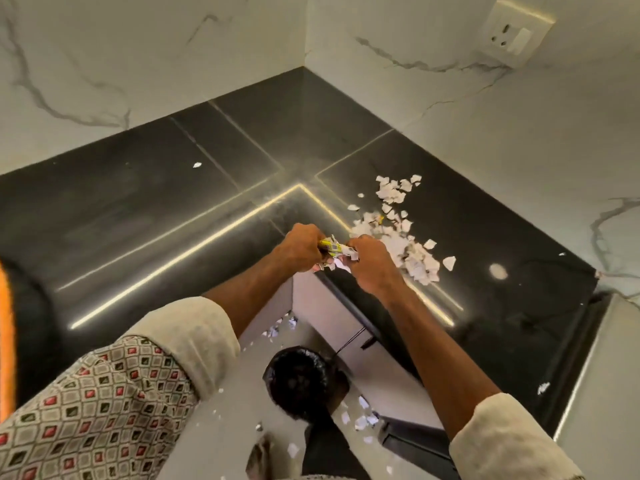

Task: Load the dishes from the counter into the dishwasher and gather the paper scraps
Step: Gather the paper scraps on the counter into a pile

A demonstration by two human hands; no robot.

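The paper scraps [405, 237] lie heaped on the black counter [173, 209] near its inner corner. Just beside them, the left hand [299, 249] and right hand [372, 263] pinch a yellow printed strip [334, 247] with curled fingers. Below stands a black-lined bin [298, 379] among fallen bits [363, 417].

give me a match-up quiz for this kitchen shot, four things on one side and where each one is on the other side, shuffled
Things:
1. yellow printed scrap
2. pile of white scraps
3. black-lined bin
4. wall socket

Places:
a. on the floor, below the counter's edge
b. on the marble wall, upper right
c. pinched between the left hand and the right hand
d. on the dark counter, just right of the hands

Pairs: 1-c, 2-d, 3-a, 4-b
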